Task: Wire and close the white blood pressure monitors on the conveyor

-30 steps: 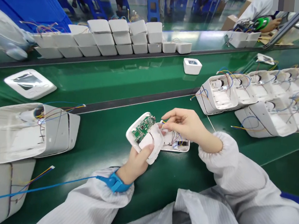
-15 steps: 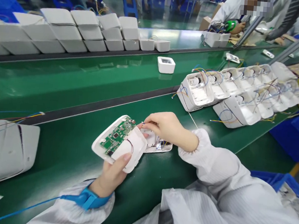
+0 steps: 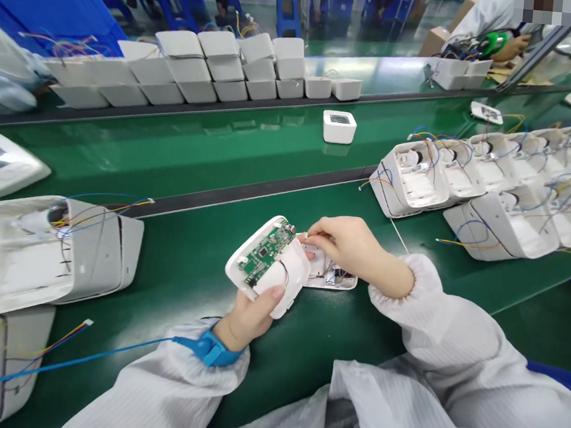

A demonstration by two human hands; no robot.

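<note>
While the left hand (image 3: 249,314) grips a white housing half (image 3: 280,277) with its green circuit board (image 3: 265,253) facing up, the right hand (image 3: 347,246) pinches a small wire connector (image 3: 304,235) just right of the board's upper corner, above the green bench (image 3: 186,265).

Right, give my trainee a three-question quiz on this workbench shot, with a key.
1. True or false: the left hand holds a white housing with a green circuit board showing.
2. What is on the left wrist? A) blue strap B) metal watch C) nothing
3. Fill in: the right hand pinches a small connector at the board's ____ corner.

Key: 1 true; 2 A; 3 upper right.
</note>
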